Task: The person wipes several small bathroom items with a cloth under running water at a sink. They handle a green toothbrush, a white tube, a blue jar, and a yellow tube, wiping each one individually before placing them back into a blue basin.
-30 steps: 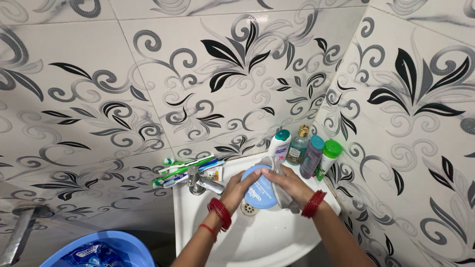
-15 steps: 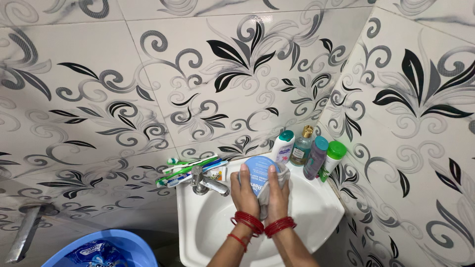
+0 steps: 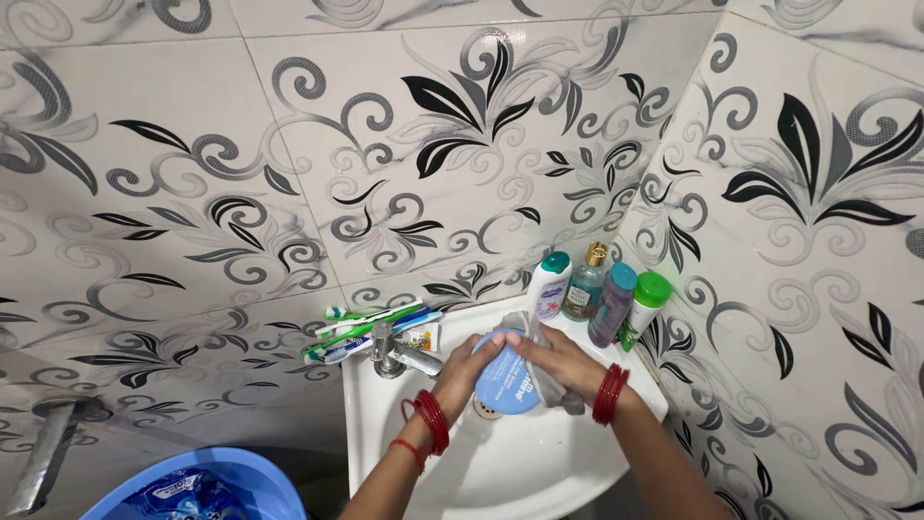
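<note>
Now, hands: both meet over the white basin (image 3: pixel 385 453), forearms rising from the lower edge of the view, red bangles on each wrist.
Left hand (image 3: pixel 460 371): comes in from the lower left, fingers curled and clamped on the left rim of the round blue jar (image 3: pixel 504 380).
Right hand (image 3: pixel 563 364): reaches in from the lower right, fingers together and pressing a grey cloth (image 3: pixel 551 383) against the jar's right side and top.
Jar: held above the drain (image 3: pixel 484 408), just right of the metal tap (image 3: pixel 399 354); flat and disc-shaped, tilted so its blue printed face looks up and toward the camera, white lettering running slantwise across it.
Back ledge, right corner: four upright bottles in a row, touching or nearly so: a white bottle with teal cap (image 3: pixel 548 282), a clear bottle with gold cap (image 3: pixel 583 283), a grey-purple bottle with teal cap (image 3: pixel 612 304), a white bottle with green cap (image 3: pixel 643 307).
Back ledge, left: toothbrushes (image 3: pixel 366 325) lying flat, long axes pointing left and right, beside a small carton (image 3: pixel 419 337).
Lower left: blue tub (image 3: pixel 241 477) holding a blue printed packet (image 3: pixel 183 496).
</note>
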